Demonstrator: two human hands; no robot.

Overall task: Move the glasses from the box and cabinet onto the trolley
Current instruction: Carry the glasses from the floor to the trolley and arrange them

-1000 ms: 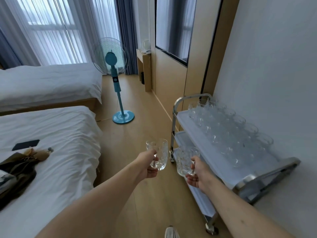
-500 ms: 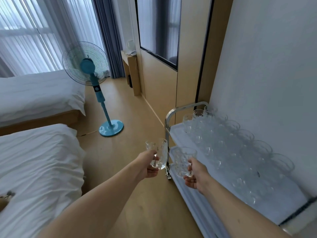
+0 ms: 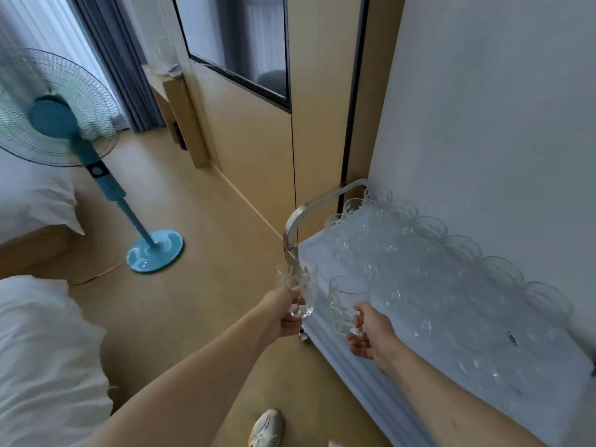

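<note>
From the head camera, the person's left hand (image 3: 283,317) gripped a clear patterned glass (image 3: 298,290) low on its body, fingers curled round the base, so the rim stayed clear and upright. The right hand (image 3: 371,338) held a second glass (image 3: 346,303) the same way, wrapped round its lower part. Both were carried at about the height of the trolley's top shelf (image 3: 319,256), which suggested they were about to be set down; the left one hung just off the shelf's near edge, by the metal handle (image 3: 309,211), while the right one was already over the shelf's near strip.

That strip looked like the only bare part, since rows of glasses (image 3: 419,253) filled the shelf back to the wall (image 3: 483,124), packed close, probably to save room.

The glasses were transparent tumblers with a faceted relief, hard to separate by eye where they overlapped. A standing fan (image 3: 61,121) stood well apart on the floor.
</note>
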